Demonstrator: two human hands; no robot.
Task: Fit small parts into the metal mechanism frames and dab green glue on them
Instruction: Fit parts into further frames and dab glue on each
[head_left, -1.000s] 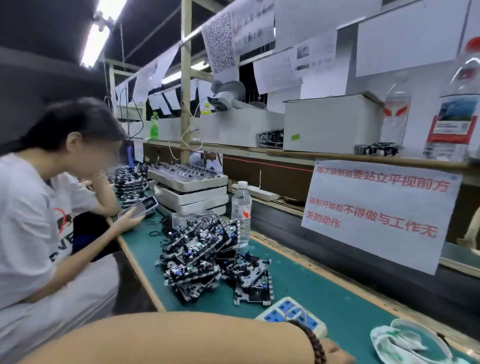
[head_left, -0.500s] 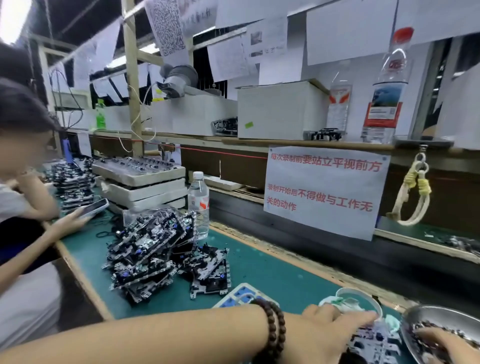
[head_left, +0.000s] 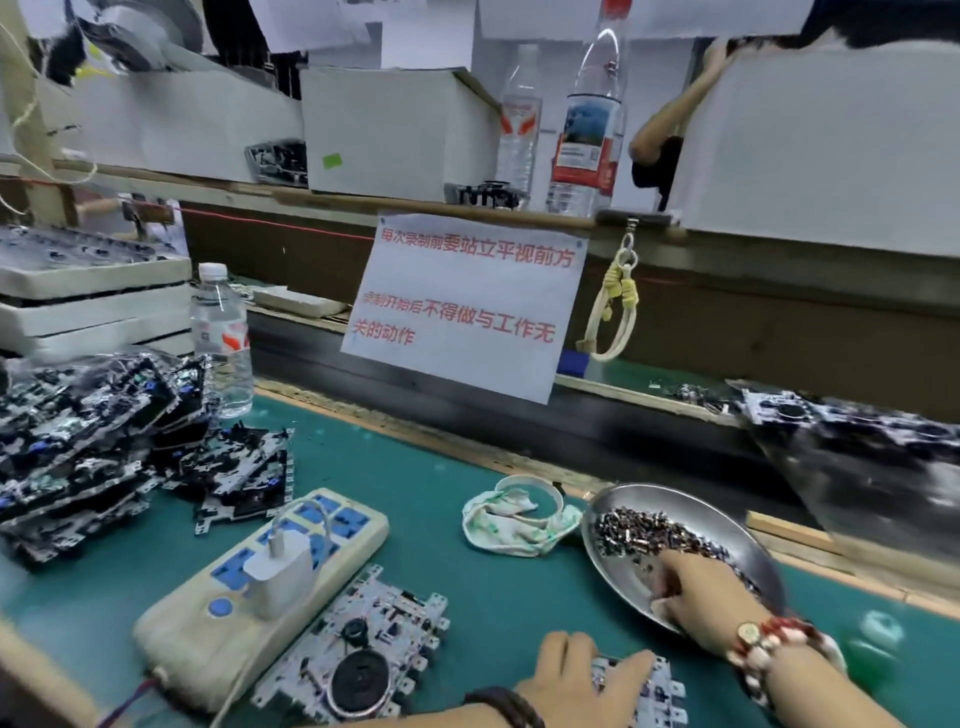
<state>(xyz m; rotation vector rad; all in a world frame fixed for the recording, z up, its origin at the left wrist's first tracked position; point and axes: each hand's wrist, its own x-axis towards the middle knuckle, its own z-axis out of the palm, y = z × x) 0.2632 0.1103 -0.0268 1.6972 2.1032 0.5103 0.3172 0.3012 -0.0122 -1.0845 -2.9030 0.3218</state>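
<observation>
Two hands: one on a frame, one in a dish.

Teal-green bench mat, cream power strip with blue sockets, white sign lettered in red, silver dish, white cloth smeared green, red-and-white beaded bracelet.

clearance on the green bench mat

open mat runs between the power strip and the stained cloth. the frame pile and water bottle block the left; the steel parts dish and a blurred frame stack block the right. a loose mechanism frame lies beside the strip.
</observation>
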